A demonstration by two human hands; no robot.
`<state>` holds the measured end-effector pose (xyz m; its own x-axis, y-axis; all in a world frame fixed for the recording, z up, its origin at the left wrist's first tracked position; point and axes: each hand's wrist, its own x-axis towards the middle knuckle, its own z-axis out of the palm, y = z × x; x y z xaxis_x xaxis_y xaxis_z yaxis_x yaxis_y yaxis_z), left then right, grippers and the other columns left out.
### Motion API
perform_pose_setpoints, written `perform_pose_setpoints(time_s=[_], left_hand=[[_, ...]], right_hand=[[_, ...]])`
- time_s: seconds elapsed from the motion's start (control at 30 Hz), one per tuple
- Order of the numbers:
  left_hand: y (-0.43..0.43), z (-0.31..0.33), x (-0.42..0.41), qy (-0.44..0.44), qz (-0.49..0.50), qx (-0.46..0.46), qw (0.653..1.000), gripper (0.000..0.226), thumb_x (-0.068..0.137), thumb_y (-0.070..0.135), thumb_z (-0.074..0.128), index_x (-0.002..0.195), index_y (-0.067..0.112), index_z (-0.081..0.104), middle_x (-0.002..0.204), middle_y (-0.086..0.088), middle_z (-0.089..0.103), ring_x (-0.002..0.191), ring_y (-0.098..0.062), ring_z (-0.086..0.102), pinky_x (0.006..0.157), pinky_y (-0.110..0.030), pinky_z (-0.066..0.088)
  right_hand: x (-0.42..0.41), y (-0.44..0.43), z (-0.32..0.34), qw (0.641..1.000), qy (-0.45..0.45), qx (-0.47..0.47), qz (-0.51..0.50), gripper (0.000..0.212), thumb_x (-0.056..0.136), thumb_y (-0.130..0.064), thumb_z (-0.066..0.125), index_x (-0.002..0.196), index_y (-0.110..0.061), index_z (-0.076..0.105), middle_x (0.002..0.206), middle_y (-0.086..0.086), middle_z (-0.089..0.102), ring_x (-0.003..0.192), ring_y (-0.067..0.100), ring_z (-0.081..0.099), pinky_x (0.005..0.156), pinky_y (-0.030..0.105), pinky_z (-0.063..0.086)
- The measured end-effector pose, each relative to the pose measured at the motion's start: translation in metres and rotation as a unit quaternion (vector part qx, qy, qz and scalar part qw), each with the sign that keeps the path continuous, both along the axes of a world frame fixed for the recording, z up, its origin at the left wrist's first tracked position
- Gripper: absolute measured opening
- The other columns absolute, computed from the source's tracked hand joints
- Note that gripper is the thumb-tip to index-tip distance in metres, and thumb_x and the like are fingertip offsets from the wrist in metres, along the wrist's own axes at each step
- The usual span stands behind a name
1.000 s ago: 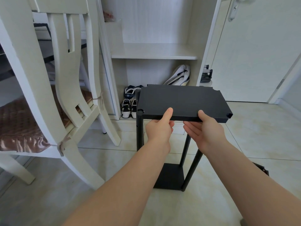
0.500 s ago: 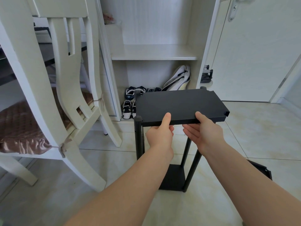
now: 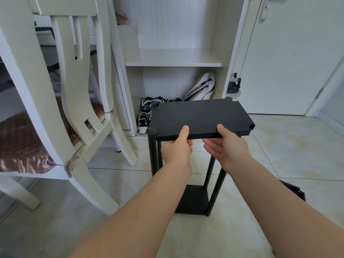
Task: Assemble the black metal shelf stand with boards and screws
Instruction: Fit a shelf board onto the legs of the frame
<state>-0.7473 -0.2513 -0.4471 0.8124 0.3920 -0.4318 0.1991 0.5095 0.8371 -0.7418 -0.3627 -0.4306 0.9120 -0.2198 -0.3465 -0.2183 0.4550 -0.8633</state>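
- The stand [image 3: 152, 155] is black. It is on the floor in the middle, in front of the cupboard [image 3: 175, 58]. It has a flat base [image 3: 193, 200] low down and thin round poles [image 3: 216, 190] going up.
- The board [image 3: 201, 116] is black, flat and long. It sits at the top of the poles. Round pole tops poke up at its near left, far left and far right corners. Its near right corner has a small cut notch.
- The left hand [image 3: 176, 148] pinches the near edge of the board, thumb on top, fingers curled under.
- The right hand [image 3: 227, 146] grips the same edge just to the right, thumb on top, fingers flat below.
- A white chair [image 3: 74, 90] with a brown cushion [image 3: 22, 146] stands at the left, near the stand.
- Shoes [image 3: 144, 120] lie in the cupboard bottom, and the board hides some of them.
- A white bag [image 3: 202, 86] leans behind the board.
- A white door [image 3: 288, 62] is far right.
- A black piece [image 3: 294, 188] lies on the floor at the right, by the right arm.
- A second ago the board was higher and tipped. Now it is lower and flatter, and the far pole tops show.
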Motion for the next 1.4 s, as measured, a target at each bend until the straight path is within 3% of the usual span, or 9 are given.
perform_pose_setpoints(time_s=[0.17,0.33,0.5,0.6,0.77,0.9,1.07,1.2,1.4], left_hand=[[0.008,0.005,0.006,0.008,-0.002,-0.018,1.0,0.028,0.082,0.035,0.081,0.093,0.014,0.064,0.085,-0.002,0.072,0.073,-0.011,0.067,0.071,-0.026,0.057],[0.016,0.007,0.009,0.009,-0.002,-0.027,1.0,0.033,0.082,0.035,0.081,0.098,0.012,0.063,0.081,-0.003,0.071,0.072,-0.011,0.068,0.073,-0.026,0.059],[0.022,0.011,0.013,0.01,-0.007,-0.041,0.999,0.04,0.083,0.033,0.081,0.108,0.009,0.061,0.087,-0.006,0.07,0.072,-0.011,0.067,0.066,-0.023,0.058],[0.024,0.013,0.015,0.016,-0.007,-0.042,0.999,0.04,0.083,0.033,0.081,0.108,0.01,0.061,0.091,-0.006,0.071,0.073,-0.011,0.067,0.066,-0.022,0.059],[0.027,0.012,0.018,0.02,-0.011,-0.047,0.999,0.037,0.082,0.032,0.082,0.106,0.012,0.061,0.098,-0.007,0.071,0.075,-0.011,0.067,0.065,-0.022,0.059],[0.027,0.013,0.021,0.022,-0.012,-0.045,0.999,0.039,0.082,0.032,0.081,0.109,0.013,0.061,0.103,-0.006,0.071,0.078,-0.011,0.069,0.063,-0.022,0.058],[0.027,0.013,0.021,0.024,-0.017,-0.041,0.999,0.037,0.081,0.033,0.082,0.107,0.014,0.063,0.103,-0.007,0.073,0.079,-0.012,0.069,0.062,-0.022,0.058],[0.028,0.012,0.022,0.027,-0.018,-0.04,0.999,0.041,0.081,0.033,0.083,0.111,0.014,0.063,0.105,-0.006,0.072,0.083,-0.012,0.071,0.061,-0.022,0.058],[0.029,0.011,0.023,0.025,-0.033,-0.041,0.998,0.042,0.081,0.032,0.083,0.113,0.013,0.064,0.106,-0.007,0.072,0.085,-0.013,0.07,0.065,-0.023,0.06]], right_hand=[[0.005,0.002,0.002,1.0,0.005,0.009,0.017,0.027,0.098,-0.023,0.067,0.117,-0.006,0.059,0.098,0.021,0.073,0.079,0.028,0.077,0.069,0.038,0.063],[0.009,0.008,0.003,1.0,-0.002,-0.003,0.021,0.018,0.098,-0.024,0.066,0.106,-0.008,0.06,0.094,0.02,0.073,0.077,0.027,0.077,0.07,0.037,0.064],[0.009,-0.001,0.002,0.996,-0.011,-0.026,0.084,0.029,0.097,-0.03,0.067,0.116,-0.009,0.062,0.103,0.018,0.074,0.087,0.026,0.077,0.077,0.04,0.063],[0.007,-0.017,0.0,0.989,-0.001,-0.092,0.112,0.03,0.095,-0.033,0.067,0.111,-0.007,0.066,0.102,0.014,0.075,0.087,0.025,0.077,0.078,0.041,0.063],[0.006,-0.043,-0.019,0.96,0.009,-0.281,0.002,0.008,0.093,-0.018,0.066,0.089,-0.011,0.068,0.091,0.013,0.074,0.079,0.022,0.073,0.068,0.032,0.061],[0.017,-0.062,-0.039,0.943,0.024,-0.329,-0.052,0.023,0.091,-0.019,0.07,0.108,-0.004,0.063,0.087,0.008,0.067,0.074,0.02,0.069,0.068,0.034,0.059],[0.038,-0.065,-0.051,0.939,-0.008,-0.343,-0.021,0.043,0.091,-0.023,0.073,0.131,-0.016,0.057,0.086,-0.001,0.066,0.074,0.017,0.067,0.073,0.034,0.058],[0.051,-0.063,-0.057,0.922,-0.028,-0.386,0.011,0.022,0.092,-0.026,0.072,0.113,-0.025,0.067,0.087,-0.002,0.07,0.081,0.021,0.067,0.087,0.044,0.059],[0.054,-0.068,-0.066,0.91,-0.04,-0.413,0.015,0.01,0.094,-0.026,0.069,0.101,-0.029,0.063,0.088,-0.004,0.07,0.083,0.02,0.066,0.084,0.042,0.059]])
